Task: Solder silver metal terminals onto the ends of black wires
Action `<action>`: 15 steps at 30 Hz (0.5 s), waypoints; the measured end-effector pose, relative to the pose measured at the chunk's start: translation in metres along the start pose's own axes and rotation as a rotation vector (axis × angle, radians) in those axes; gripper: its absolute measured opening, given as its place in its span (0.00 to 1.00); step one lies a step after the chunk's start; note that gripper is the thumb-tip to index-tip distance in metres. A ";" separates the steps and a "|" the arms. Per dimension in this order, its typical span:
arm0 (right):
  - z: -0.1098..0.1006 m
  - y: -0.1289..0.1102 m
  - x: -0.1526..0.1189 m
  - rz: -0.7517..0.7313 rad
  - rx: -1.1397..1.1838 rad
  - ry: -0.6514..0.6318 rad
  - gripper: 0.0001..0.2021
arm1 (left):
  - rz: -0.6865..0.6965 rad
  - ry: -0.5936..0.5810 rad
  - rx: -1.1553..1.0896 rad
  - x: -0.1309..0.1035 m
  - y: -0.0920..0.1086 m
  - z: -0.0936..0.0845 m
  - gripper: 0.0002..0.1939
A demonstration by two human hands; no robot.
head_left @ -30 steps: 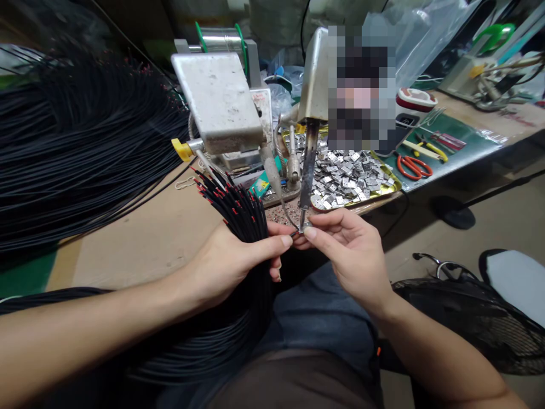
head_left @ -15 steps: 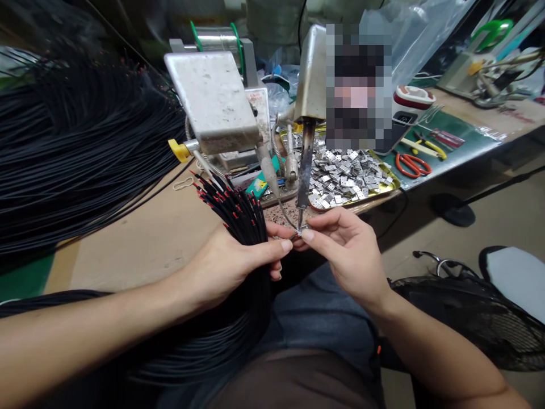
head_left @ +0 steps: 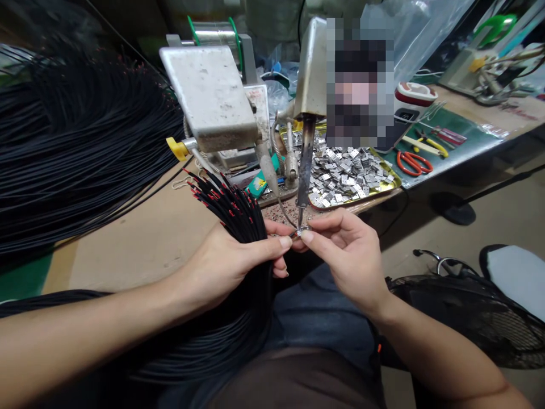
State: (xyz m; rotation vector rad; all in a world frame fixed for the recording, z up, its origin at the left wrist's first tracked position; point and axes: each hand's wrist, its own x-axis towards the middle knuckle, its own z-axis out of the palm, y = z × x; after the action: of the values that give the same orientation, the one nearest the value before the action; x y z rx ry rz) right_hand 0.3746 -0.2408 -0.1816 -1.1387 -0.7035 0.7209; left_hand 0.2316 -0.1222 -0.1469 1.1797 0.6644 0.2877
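Observation:
My left hand point(head_left: 249, 258) is closed around a thick bundle of black cables point(head_left: 232, 207) with red-tipped ends. Between its thumb and forefinger it pinches one cable end, pointing right. My right hand point(head_left: 347, 247) holds a small silvery metal connector point(head_left: 304, 229) by thumb and fingertips, close against that cable end. Straight above, a mounted soldering iron point(head_left: 305, 170) points down, its tip at the connector. A thin solder feed tube point(head_left: 286, 213) curves in from the left to the same spot. The fingers partly hide the joint.
A yellow-rimmed tray point(head_left: 394, 180) of many metal connectors stands behind my right hand. Orange-handled scissors point(head_left: 413, 163) and pliers point(head_left: 432, 145) lie farther right. A big heap of black cables point(head_left: 85, 136) covers the left bench. A solder spool point(head_left: 216, 35) sits behind the machine; a fan point(head_left: 472, 318) stands lower right.
Both hands keep almost the same place beneath the iron tip. The cable bundle leans slightly more to the left, and the left hand's lower fingers have shifted a little right.

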 end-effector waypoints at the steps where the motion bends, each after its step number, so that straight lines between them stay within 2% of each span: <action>1: 0.000 0.000 0.000 0.001 0.001 0.000 0.09 | -0.003 0.000 -0.007 0.000 0.000 0.000 0.19; 6: 0.001 -0.002 0.001 -0.009 0.019 0.001 0.08 | -0.009 -0.005 -0.023 0.000 0.001 0.002 0.18; 15: 0.001 0.001 0.000 -0.018 0.024 0.011 0.08 | 0.044 -0.033 0.083 0.001 0.001 -0.001 0.17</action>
State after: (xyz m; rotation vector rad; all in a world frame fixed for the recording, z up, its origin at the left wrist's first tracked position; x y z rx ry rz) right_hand 0.3741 -0.2399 -0.1824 -1.1121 -0.6933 0.7052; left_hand 0.2324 -0.1207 -0.1465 1.2768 0.6275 0.2791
